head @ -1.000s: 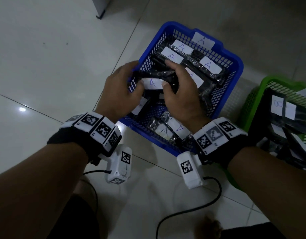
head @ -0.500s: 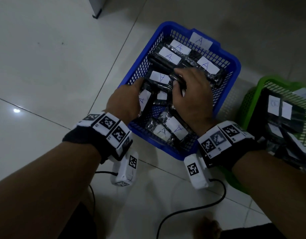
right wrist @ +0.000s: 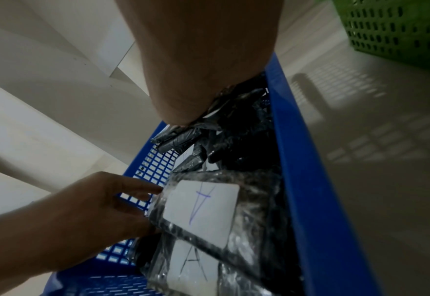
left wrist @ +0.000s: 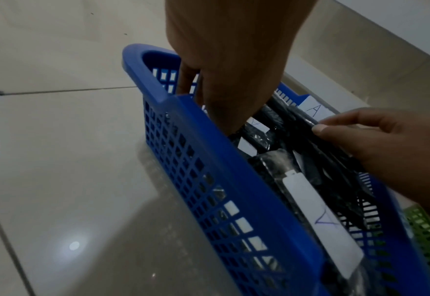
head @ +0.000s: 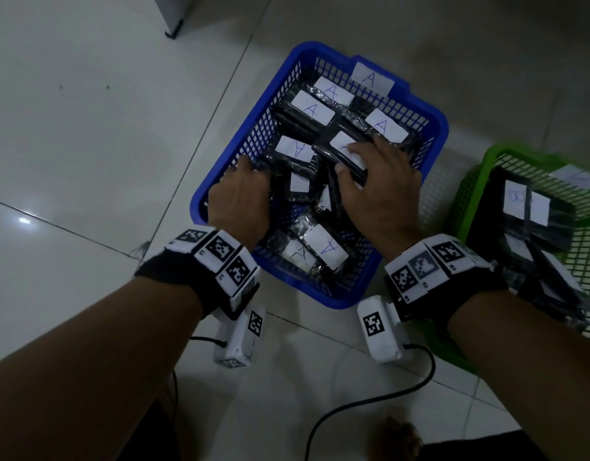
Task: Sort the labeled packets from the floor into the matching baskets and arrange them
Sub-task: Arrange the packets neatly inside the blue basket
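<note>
I see both hands in blue basket (head: pixel 433 128) | R hand (head: pixel 380 191) pinching an A packet (head: pixel 340 151) | L hand (head: pixel 240 197) fingers down among pkts, grip unclear

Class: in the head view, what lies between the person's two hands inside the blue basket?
In the head view, black packets with white labels lie between the left hand and the right hand, on the mesh floor of the blue basket.

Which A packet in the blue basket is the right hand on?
The middle packet, its label partly under the right hand; the other labels show whole.
</note>
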Available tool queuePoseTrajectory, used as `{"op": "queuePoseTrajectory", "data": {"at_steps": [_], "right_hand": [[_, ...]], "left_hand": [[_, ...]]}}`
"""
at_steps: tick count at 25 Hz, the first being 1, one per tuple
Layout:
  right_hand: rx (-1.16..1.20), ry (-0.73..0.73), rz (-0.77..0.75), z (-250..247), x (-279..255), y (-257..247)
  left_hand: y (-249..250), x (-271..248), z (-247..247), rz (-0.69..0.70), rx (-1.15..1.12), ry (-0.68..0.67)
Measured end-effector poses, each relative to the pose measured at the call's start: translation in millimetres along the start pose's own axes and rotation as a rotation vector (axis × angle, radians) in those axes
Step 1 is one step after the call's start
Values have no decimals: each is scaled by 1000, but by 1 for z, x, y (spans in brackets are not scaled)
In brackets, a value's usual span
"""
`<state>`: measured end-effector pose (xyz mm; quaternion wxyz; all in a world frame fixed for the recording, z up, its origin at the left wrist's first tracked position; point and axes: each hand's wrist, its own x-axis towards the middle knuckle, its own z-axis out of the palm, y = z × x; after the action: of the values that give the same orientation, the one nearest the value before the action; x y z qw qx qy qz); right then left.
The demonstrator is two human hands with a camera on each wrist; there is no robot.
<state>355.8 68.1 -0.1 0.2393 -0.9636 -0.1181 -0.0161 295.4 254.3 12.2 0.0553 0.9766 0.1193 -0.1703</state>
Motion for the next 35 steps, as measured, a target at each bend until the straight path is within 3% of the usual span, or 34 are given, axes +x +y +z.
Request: {"op": "queuePoseTrajectory", "data": {"at_steps": [2, 5, 7, 11, 15, 18, 21, 25, 29, 33, 35], "right_hand": [[37, 6, 7, -1, -1, -1], [134, 11, 39, -4, 0, 3], [159, 8, 42, -5, 2, 5], [239, 3, -7, -4, 3, 9], [270, -77, -115, -10, -1, 5], [335, -87, -89, -12, -1, -5], [488, -212, -23, -13, 9, -26], [670, -405, 44, -1, 15, -51], [648, -458, 184, 11, 9, -45], [403, -296, 146, 15, 12, -37], [315, -317, 98, 17, 15, -40]], "left_hand": [[-3, 5, -1, 50, -102, 57], [-4, 18, -10, 88, -518, 166], [6, 27, -21, -21, -817, 123], [34, 34, -34, -213, -1367, -90], [39, 38, -38, -294, -1531, -87], [15, 39, -50, -285, -1587, -65], [-7, 36, -63, -152, -1603, -130], [-17, 33, -65, -86, -1506, -127], [-32, 39, -55, 179, -850, 6], [-32, 49, -54, 346, -423, -106], [-26, 51, -50, 427, -314, -112]]}}
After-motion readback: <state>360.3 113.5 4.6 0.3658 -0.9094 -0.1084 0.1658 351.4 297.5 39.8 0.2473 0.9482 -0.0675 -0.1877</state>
